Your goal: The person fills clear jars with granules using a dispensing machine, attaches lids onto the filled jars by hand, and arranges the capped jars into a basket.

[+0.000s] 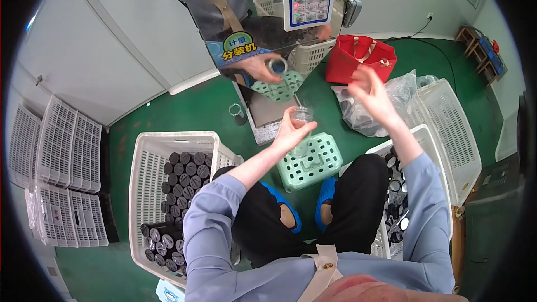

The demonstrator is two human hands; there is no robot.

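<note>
My left hand (pixel 292 135) is wrapped round a clear, see-through jar (pixel 304 114), held above a pale green stool (pixel 313 163) with holes in its top. The jar is in front of the mirror-like steel front of a filling machine (pixel 268 39), which reflects my hand and the jar. My right hand (pixel 369 94) is raised to the right of the jar. Its fingers are bent and apart, with nothing visible in them. A bulky clear plastic bag (pixel 386 112) lies beyond and below that hand.
A white crate (pixel 174 135) of black-lidded jars stands left; another crate (pixel 429 142) with jars and lids stands right. A clear container (pixel 236 114) is on the floor near the machine. A red bag (pixel 349 61) stands behind. Stacked crates (pixel 70 140) line the left wall.
</note>
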